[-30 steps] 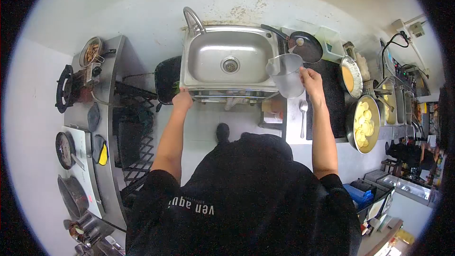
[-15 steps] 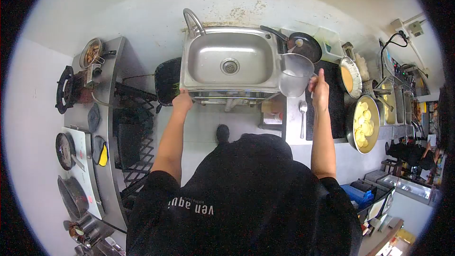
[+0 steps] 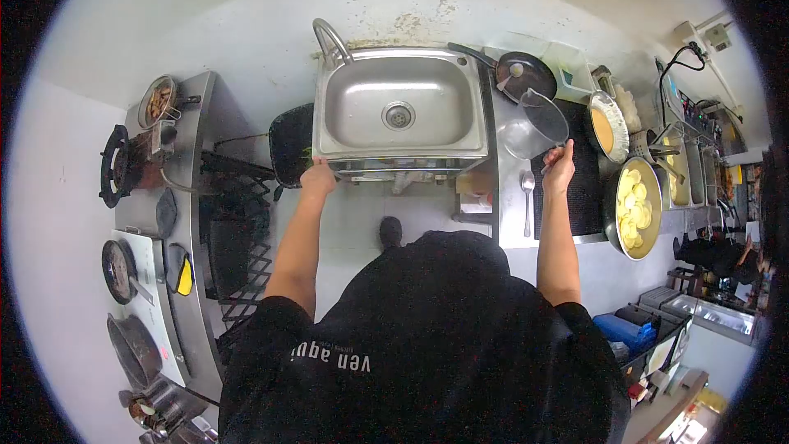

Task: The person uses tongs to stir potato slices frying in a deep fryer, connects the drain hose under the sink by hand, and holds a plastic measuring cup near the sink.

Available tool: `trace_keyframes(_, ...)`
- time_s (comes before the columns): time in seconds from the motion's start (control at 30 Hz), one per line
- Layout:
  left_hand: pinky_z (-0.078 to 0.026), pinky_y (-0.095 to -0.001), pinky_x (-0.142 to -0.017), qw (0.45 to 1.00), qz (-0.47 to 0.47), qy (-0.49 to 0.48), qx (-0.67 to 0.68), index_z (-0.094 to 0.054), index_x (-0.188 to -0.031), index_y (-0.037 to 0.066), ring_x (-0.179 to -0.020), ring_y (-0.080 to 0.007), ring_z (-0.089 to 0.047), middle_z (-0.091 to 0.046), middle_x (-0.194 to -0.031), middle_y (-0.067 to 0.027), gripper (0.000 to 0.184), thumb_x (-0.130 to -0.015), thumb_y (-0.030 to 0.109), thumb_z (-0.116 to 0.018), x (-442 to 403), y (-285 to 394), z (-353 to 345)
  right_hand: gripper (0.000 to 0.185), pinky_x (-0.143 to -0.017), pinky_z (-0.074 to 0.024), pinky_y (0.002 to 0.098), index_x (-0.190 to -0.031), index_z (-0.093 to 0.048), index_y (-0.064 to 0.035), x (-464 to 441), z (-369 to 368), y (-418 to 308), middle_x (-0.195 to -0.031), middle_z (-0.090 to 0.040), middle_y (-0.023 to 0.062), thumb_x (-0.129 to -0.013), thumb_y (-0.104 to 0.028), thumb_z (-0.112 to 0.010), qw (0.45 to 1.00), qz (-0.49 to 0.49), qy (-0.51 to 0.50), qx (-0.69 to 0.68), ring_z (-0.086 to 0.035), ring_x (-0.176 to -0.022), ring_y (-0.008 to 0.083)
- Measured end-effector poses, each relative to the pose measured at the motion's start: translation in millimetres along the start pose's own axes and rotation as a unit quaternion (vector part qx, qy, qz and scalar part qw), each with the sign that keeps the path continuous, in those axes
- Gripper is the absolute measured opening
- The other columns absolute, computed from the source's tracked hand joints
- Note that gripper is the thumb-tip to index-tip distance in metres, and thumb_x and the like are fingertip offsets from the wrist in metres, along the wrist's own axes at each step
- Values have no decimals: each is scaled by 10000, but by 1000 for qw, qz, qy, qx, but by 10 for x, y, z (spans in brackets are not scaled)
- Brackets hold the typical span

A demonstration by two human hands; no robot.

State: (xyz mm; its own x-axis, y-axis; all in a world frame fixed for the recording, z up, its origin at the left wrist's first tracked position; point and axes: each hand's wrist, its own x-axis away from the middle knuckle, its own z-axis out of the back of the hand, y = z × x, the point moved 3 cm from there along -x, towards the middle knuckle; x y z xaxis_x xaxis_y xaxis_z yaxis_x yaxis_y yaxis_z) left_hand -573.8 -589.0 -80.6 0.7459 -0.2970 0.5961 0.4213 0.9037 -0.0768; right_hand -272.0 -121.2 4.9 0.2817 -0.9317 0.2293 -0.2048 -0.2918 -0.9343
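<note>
Status: we've got the clear pitcher (image 3: 523,137) off to the right of the sink (image 3: 411,153), above the left part of the bench (image 3: 509,222), reaching over the left edge of the black mat (image 3: 590,206). It's tilted, mouth toward the back right. Right hand (image 3: 560,169) has its fingers clamped on the handle side. Left hand (image 3: 318,179) is on the sink's front left corner; can't tell how far the fingers close round the rim.

Done: pitcher is clear of the basin and in our grip. Left: it isn't released. Can't tell whether its base touches the bench, or whether there's liquid inside.

Around it: spoon (image 3: 528,206) lies in front of the pitcher, between mat and the bench's left edge. Frying pan (image 3: 538,74) is behind it, toward the back edge. Wide pan (image 3: 611,218) of pale slices (image 3: 634,206) is by the front right corner.
</note>
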Motion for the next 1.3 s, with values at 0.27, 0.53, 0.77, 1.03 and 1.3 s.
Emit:
trace_keyframes(0.27,-454,-370,-924,1000,6,-6,16,-236,-1424,68,-1168,-268,-520,-175,-1489,-146,638,-834,179,-453,-16,-8,-30,410,-505,-371,267,-652,-467,-92,-45,23,58,-573,-426,8,-939,-384,-490,999,15,-2,39,-408,-506,124)
trace_keyframes(0.53,-471,-385,-898,1000,17,6,13,-229,-1421,55,-1154,-271,-533,-188,-1484,-157,656,-820,168,-469,31,35,-8,454,-450,-340,237,-674,-465,-90,-23,25,102,-590,-441,0,-938,-458,-449,993,55,-5,105,-423,-493,103)
trace_keyframes(0.77,-474,-384,-896,1000,4,11,5,-223,-1416,29,-1147,-282,-537,-185,-1481,-168,656,-821,160,-465,-34,10,-55,471,-442,-347,235,-670,-459,-87,-14,46,159,-586,-442,10,-941,-471,-430,990,71,-19,121,-427,-480,102)
trace_keyframes(1.03,-476,-392,-888,1000,-2,25,-8,-240,-1404,24,-1115,-296,-556,-201,-1471,-187,654,-812,158,-484,-61,1,-89,474,-555,-368,267,-658,-448,-85,-14,15,205,-605,-421,3,-964,-442,-391,980,95,-50,168,-423,-572,114)
trace_keyframes(1.3,-495,-378,-855,999,-8,50,3,-268,-1376,22,-1078,-300,-578,-230,-1465,-187,639,-801,145,-518,-83,-19,-127,452,-562,-382,269,-689,-459,-59,24,-13,218,-625,-423,10,-965,-413,-413,980,109,-49,157,-421,-579,116)
